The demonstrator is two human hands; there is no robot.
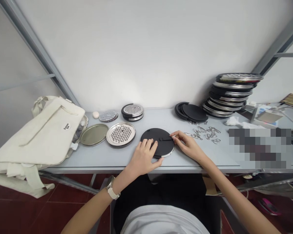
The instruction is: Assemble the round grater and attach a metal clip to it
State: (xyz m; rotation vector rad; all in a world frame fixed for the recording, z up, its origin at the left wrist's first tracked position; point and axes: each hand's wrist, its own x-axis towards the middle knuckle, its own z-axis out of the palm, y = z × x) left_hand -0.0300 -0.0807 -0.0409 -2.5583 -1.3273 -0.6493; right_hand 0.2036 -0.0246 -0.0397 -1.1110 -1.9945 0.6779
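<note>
A round black lid (157,138) with a silver rim lies flat on the grey table (127,157) in front of me. My left hand (144,156) rests on its near left part, fingers spread flat on top. My right hand (187,143) is at the lid's right edge, thumb and forefinger pinched on a small metal clip where a thin black strap crosses the lid. A scatter of several small metal clips (206,132) lies just right of that hand.
Left of the lid lie a perforated metal disc (120,134) and a plain metal pan (94,134). Behind are grater discs (132,111), black lids (191,112) and a tall stack of rimmed discs (230,94). A cream bag (39,136) covers the table's left end.
</note>
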